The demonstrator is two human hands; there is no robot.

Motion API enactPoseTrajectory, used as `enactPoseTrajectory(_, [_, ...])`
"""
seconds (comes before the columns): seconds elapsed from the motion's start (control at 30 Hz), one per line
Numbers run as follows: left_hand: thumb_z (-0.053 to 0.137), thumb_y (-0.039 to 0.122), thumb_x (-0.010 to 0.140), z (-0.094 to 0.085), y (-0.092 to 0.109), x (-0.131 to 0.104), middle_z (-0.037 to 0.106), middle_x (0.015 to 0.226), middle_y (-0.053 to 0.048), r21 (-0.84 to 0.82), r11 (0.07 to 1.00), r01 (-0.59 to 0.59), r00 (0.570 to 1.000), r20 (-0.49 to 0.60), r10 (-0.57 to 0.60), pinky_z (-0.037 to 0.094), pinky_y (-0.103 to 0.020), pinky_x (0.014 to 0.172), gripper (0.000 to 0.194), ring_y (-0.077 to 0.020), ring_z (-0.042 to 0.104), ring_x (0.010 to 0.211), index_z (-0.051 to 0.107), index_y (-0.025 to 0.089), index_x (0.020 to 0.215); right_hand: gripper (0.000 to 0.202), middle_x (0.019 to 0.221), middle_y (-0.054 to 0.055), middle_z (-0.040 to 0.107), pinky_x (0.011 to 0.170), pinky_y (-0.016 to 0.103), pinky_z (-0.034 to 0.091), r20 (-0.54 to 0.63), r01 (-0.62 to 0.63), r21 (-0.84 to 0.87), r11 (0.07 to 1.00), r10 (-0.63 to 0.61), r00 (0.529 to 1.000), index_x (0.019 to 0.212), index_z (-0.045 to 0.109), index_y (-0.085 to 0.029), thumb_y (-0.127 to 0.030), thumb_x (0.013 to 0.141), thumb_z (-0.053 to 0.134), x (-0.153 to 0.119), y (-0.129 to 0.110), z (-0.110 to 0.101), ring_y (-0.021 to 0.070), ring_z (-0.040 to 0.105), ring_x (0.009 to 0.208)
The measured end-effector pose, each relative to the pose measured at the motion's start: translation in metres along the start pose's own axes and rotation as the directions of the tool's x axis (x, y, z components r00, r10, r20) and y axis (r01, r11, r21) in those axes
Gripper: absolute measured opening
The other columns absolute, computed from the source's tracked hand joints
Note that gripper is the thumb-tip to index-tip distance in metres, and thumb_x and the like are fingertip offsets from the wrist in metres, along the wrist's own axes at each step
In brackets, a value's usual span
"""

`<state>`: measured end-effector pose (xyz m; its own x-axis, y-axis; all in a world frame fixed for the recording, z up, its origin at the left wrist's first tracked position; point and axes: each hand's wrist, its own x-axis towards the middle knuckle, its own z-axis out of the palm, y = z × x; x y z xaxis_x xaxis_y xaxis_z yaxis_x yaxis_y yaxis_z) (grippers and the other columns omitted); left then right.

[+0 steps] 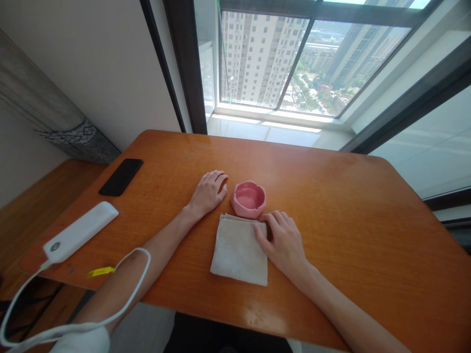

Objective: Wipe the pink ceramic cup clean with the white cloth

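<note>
A square beige-grey folded cloth (239,250) lies flat near the table's front edge, its layers showing along the far side. My right hand (287,240) is at the cloth's far right corner, thumb on top and index fingertip at the edge, closed on that corner. Just beyond the cloth stands a pink faceted ashtray-like bowl (249,200) with notches in its rim; nothing is visible inside. To the bowl's left, my left hand (209,191) rests palm down on the table, fingers loosely extended and thumb apart, holding nothing.
The wooden table (331,196) has rounded corners. On its left lie a black phone (121,176) and a white power bank (81,231). A white cable (145,274) loops over my left forearm, with a yellow tag (101,272). A window (279,63) is beyond.
</note>
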<state>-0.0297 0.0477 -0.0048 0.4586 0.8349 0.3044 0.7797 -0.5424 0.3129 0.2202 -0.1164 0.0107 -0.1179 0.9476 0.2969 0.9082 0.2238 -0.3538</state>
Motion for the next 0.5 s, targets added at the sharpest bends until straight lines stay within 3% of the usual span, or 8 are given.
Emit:
enactPoseTrajectory(0.13, [0.05,0.028,0.109,0.0,0.0,0.0,0.067,0.157,-0.013,0.005,1.0,0.0,1.0,0.0,0.0,0.043,-0.051,0.134,0.038,-0.031,0.06,0.149,0.067,0.019,0.142,0.01,0.105,0.006,0.073,0.091,0.045,0.042,0.076,-0.071,0.221,0.973,0.056,0.996,0.096,0.063,-0.025,-0.033,0.099,0.068,-0.011,-0.018,-0.003,0.0296,0.061,0.102])
enactPoseTrajectory(0.2, [0.05,0.028,0.109,0.0,0.0,0.0,0.067,0.156,-0.013,0.006,1.0,-0.001,1.0,-0.003,0.001,0.043,-0.052,0.134,0.038,-0.0313,0.06,0.149,0.067,0.019,0.142,0.013,0.105,0.004,0.074,0.09,0.042,0.043,0.155,-0.154,0.422,0.894,0.096,0.983,0.091,0.059,-0.026,-0.032,0.097,0.069,-0.012,-0.021,-0.01,0.0266,0.06,0.099])
enactPoseTrajectory(0.27, [0.051,0.028,0.108,0.0,0.0,0.0,0.067,0.156,-0.012,0.001,1.0,-0.005,1.0,-0.007,0.005,0.044,-0.051,0.133,0.038,-0.0308,0.06,0.149,0.067,0.02,0.141,0.025,0.092,0.001,0.069,0.079,0.037,0.043,0.301,-0.318,0.623,0.715,0.156,0.941,0.087,0.055,-0.026,-0.041,0.097,0.071,-0.013,-0.025,-0.02,0.0217,0.057,0.085])
enactPoseTrajectory(0.37, [0.051,0.027,0.108,0.001,0.0,0.001,0.068,0.154,-0.013,-0.005,1.0,-0.01,1.0,-0.008,0.009,0.045,-0.05,0.132,0.038,-0.0306,0.06,0.148,0.068,0.018,0.141,0.039,0.074,-0.005,0.054,0.065,0.03,0.038,0.532,-0.592,0.756,0.278,0.266,0.804,0.088,0.056,-0.025,-0.058,0.093,0.077,-0.011,-0.029,-0.043,0.0162,0.046,0.068])
enactPoseTrajectory(0.43, [0.051,0.027,0.108,0.001,0.0,0.001,0.068,0.154,-0.014,-0.005,1.0,-0.011,1.0,-0.01,0.011,0.045,-0.051,0.132,0.038,-0.0312,0.061,0.147,0.068,0.017,0.141,0.039,0.082,-0.002,0.059,0.067,0.029,0.043,0.589,-0.642,0.766,0.038,0.359,0.724,0.095,0.064,-0.024,-0.059,0.089,0.08,-0.005,-0.031,-0.061,0.0174,0.052,0.074])
enactPoseTrajectory(0.5, [0.051,0.027,0.108,0.002,-0.001,0.001,0.068,0.154,-0.014,-0.004,1.0,-0.012,1.0,-0.014,0.012,0.044,-0.052,0.132,0.038,-0.0314,0.061,0.147,0.068,0.016,0.141,0.038,0.098,0.003,0.068,0.073,0.032,0.051,0.545,-0.588,0.807,-0.062,0.463,0.699,0.103,0.071,-0.023,-0.056,0.087,0.08,0.006,-0.03,-0.081,0.0219,0.059,0.087])
